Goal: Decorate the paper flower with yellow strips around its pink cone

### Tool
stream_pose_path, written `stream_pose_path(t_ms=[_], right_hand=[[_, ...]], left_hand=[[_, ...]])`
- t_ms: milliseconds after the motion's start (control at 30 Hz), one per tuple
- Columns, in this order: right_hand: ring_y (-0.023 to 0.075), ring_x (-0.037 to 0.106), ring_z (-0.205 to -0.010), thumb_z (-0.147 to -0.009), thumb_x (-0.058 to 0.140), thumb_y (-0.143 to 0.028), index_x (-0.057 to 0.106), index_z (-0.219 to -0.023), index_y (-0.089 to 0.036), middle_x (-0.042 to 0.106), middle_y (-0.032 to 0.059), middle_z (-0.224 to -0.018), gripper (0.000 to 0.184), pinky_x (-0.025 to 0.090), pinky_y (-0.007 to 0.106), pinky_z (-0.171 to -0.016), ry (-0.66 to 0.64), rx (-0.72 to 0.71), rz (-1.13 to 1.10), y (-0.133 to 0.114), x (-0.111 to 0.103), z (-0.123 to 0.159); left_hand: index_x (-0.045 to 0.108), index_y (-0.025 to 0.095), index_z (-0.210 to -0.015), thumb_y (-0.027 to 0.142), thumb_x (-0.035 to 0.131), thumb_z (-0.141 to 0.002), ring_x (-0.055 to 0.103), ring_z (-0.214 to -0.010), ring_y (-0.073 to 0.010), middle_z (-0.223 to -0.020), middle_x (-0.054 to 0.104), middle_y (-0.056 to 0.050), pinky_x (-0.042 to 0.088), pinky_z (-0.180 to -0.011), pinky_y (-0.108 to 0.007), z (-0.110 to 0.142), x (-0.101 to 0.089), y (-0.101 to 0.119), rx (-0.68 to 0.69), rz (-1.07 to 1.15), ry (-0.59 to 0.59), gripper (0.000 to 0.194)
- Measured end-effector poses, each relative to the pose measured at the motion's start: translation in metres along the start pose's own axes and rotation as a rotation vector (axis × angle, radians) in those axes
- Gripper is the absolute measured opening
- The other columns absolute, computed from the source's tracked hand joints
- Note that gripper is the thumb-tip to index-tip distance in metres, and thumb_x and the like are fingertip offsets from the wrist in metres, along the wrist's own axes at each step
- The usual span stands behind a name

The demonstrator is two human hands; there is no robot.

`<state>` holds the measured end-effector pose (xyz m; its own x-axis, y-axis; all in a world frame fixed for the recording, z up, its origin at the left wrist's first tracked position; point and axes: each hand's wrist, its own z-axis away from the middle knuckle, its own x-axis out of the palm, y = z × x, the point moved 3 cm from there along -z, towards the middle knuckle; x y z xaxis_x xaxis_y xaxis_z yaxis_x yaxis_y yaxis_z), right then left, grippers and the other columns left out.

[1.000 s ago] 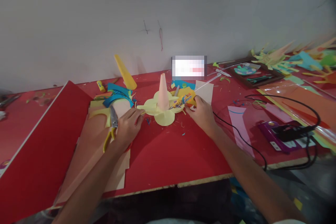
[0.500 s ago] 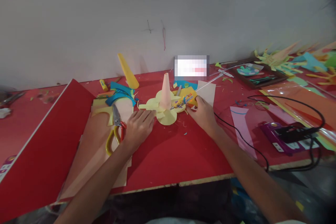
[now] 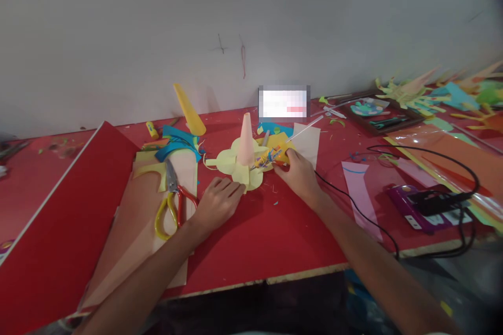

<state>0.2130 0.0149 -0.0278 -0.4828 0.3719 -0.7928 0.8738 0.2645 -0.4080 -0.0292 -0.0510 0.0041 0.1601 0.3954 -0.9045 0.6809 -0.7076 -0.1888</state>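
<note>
A pale yellow paper flower (image 3: 226, 163) with rounded petals lies on the red table, a peach paper cone (image 3: 246, 146) upright at its middle. My left hand (image 3: 220, 201) is closed at the flower's near side, its fingertips on the end of a pale yellow paper strip (image 3: 241, 176). My right hand (image 3: 302, 175) grips a yellow-orange hot glue gun (image 3: 282, 152), a clear glue stick (image 3: 304, 130) poking out behind. The gun's nozzle points left, close to the cone's base. Scissors (image 3: 172, 184) with one yellow and one red handle lie left of my left hand.
A yellow paper cone (image 3: 189, 110) and blue paper pieces (image 3: 178, 142) stand behind the scissors. At left rises a red board (image 3: 74, 220). A black cable (image 3: 353, 201) runs right to a purple power strip (image 3: 406, 209). Farther right is a dark tray (image 3: 387, 128).
My left hand has moved right and nearer me, and the paper strip now angles towards me instead of left. My right hand still holds the glue gun by the cone.
</note>
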Motion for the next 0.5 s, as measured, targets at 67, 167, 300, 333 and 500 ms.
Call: stream_pose_path(t_ms=[67, 167, 300, 333, 500], right_hand=[[0.0286, 0.066, -0.087, -0.093, 0.062, -0.045, 0.055, -0.097, -0.022, 0.071, 0.0108, -0.095, 0.025, 0.042, 0.033, -0.066, -0.001, -0.005, 0.012, -0.001, 0.001, 0.001], [0.0298, 0.067, -0.089, -0.093, 0.063, -0.046, 0.055, -0.099, -0.022, 0.071, 0.0114, -0.097, 0.026, 0.043, 0.034, -0.068, 0.0, -0.016, 0.026, -0.003, 0.003, 0.001], [0.0304, 0.067, -0.093, -0.094, 0.063, -0.045, 0.054, -0.1, -0.021, 0.07, 0.0119, -0.099, 0.026, 0.045, 0.034, -0.071, -0.015, -0.031, 0.024, -0.003, 0.008, 0.0], [0.0304, 0.067, -0.093, -0.095, 0.063, -0.044, 0.055, -0.1, -0.021, 0.07, 0.012, -0.099, 0.025, 0.045, 0.034, -0.071, -0.02, -0.034, 0.024, -0.003, 0.009, 0.0], [0.0301, 0.067, -0.093, -0.094, 0.065, -0.041, 0.055, -0.101, -0.021, 0.071, 0.0116, -0.1, 0.023, 0.045, 0.035, -0.072, -0.033, -0.046, 0.051, -0.003, 0.013, -0.001]], left_hand=[[0.068, 0.016, -0.105, 0.01, 0.048, -0.1, 0.062, -0.082, -0.0211, -0.093, 0.073, -0.007, 0.042, -0.074, -0.038, 0.0, 0.0, 0.002, 0.009, 0.008, -0.004, 0.021], [0.068, 0.016, -0.106, 0.009, 0.048, -0.099, 0.062, -0.084, -0.0213, -0.093, 0.073, -0.007, 0.042, -0.076, -0.039, 0.0, 0.002, 0.004, 0.017, 0.027, -0.03, 0.022], [0.068, 0.017, -0.106, 0.009, 0.047, -0.099, 0.062, -0.086, -0.0215, -0.094, 0.071, -0.008, 0.042, -0.078, -0.039, 0.0, 0.005, 0.003, -0.012, 0.078, -0.066, 0.024], [0.069, 0.017, -0.106, 0.009, 0.047, -0.099, 0.062, -0.086, -0.0214, -0.094, 0.071, -0.008, 0.042, -0.079, -0.039, 0.0, 0.006, 0.003, -0.018, 0.083, -0.07, 0.024], [0.069, 0.019, -0.104, 0.031, 0.049, -0.104, 0.062, -0.087, -0.0219, -0.095, 0.071, -0.008, 0.042, -0.081, -0.04, -0.001, 0.005, 0.004, -0.008, 0.091, -0.064, 0.023]])
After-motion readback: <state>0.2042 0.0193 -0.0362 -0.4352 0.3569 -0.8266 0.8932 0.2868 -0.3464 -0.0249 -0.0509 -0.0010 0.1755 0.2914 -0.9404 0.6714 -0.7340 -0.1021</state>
